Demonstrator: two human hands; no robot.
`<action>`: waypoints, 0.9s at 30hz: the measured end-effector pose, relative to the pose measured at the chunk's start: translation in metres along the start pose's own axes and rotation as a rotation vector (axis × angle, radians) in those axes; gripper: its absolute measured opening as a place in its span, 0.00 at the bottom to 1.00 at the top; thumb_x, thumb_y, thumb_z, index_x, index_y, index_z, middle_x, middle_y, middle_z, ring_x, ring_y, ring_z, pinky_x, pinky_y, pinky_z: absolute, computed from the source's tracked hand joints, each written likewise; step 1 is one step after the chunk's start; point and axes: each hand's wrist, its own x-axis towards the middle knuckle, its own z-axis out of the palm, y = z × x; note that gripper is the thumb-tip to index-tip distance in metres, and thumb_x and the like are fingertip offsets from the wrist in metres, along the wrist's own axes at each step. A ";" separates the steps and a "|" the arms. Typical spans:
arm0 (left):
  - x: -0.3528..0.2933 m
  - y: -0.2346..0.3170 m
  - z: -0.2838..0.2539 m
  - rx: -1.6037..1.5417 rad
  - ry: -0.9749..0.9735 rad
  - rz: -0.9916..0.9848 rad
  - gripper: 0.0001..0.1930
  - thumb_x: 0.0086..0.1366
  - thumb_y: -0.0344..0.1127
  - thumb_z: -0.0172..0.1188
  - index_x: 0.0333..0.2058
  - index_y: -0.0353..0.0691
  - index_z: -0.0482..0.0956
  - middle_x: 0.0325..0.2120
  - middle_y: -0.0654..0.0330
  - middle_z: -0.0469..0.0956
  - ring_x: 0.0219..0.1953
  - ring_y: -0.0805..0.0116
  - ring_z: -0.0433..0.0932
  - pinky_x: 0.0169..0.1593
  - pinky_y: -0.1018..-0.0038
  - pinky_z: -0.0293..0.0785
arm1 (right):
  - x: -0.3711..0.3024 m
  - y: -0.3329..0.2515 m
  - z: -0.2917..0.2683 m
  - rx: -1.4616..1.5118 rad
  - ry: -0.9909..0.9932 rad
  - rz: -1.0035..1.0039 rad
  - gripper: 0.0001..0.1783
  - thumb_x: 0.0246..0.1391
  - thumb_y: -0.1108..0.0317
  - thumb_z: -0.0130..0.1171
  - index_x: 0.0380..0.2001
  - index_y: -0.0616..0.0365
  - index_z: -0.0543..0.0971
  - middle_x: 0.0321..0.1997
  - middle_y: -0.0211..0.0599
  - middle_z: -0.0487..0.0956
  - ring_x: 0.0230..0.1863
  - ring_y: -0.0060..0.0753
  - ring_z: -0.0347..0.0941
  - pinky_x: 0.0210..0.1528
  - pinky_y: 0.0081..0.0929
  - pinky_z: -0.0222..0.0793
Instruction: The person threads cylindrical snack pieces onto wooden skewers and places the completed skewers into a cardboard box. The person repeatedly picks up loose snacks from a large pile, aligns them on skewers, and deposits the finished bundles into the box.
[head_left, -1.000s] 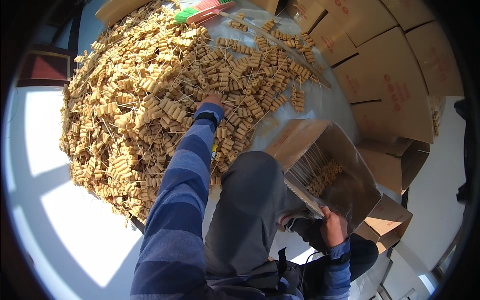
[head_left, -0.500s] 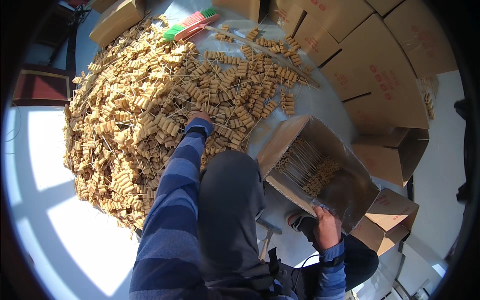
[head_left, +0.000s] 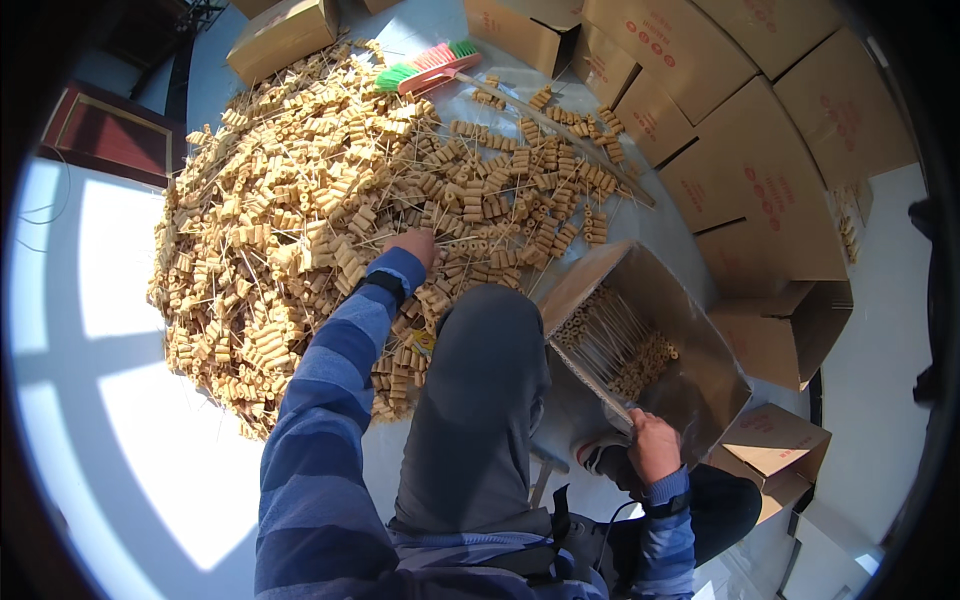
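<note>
Right fingers (head_left: 640, 424) grip carton (head_left: 695, 375) edge | left fingers (head_left: 426, 244) at pile (head_left: 280, 215), hold unclear | wide floor (head_left: 140, 450) leftward

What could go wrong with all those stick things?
Maybe a poke: thin sticks jut every which way from the pile of skewered tan rolls, and the left hand is right in it.

The right hand grips the rim of the open cardboard box, so a hard tug might jumble the skewers inside.

Moving the broom could scatter loose skewers beside its handle.
</note>
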 end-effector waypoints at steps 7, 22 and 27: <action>-0.072 -0.059 -0.038 -0.605 0.381 -0.243 0.22 0.67 0.52 0.58 0.40 0.35 0.82 0.31 0.46 0.83 0.37 0.48 0.82 0.43 0.57 0.77 | -0.014 -0.009 0.018 -0.051 -0.008 -0.088 0.12 0.51 0.73 0.54 0.41 0.56 0.77 0.33 0.48 0.81 0.38 0.52 0.79 0.40 0.44 0.75; -0.180 -0.105 -0.078 -1.086 0.305 -0.212 0.22 0.72 0.53 0.54 0.30 0.38 0.75 0.11 0.67 0.65 0.12 0.74 0.65 0.19 0.74 0.61 | -0.040 -0.046 -0.004 0.061 0.173 -0.043 0.19 0.56 0.65 0.61 0.50 0.58 0.75 0.45 0.48 0.81 0.46 0.52 0.78 0.47 0.44 0.74; -0.232 -0.076 -0.107 -1.257 0.243 -0.071 0.24 0.72 0.56 0.53 0.32 0.38 0.71 0.12 0.66 0.66 0.14 0.74 0.67 0.20 0.74 0.64 | -0.038 -0.098 -0.071 0.431 0.412 -0.118 0.18 0.63 0.64 0.58 0.53 0.61 0.76 0.54 0.50 0.79 0.55 0.51 0.75 0.56 0.38 0.71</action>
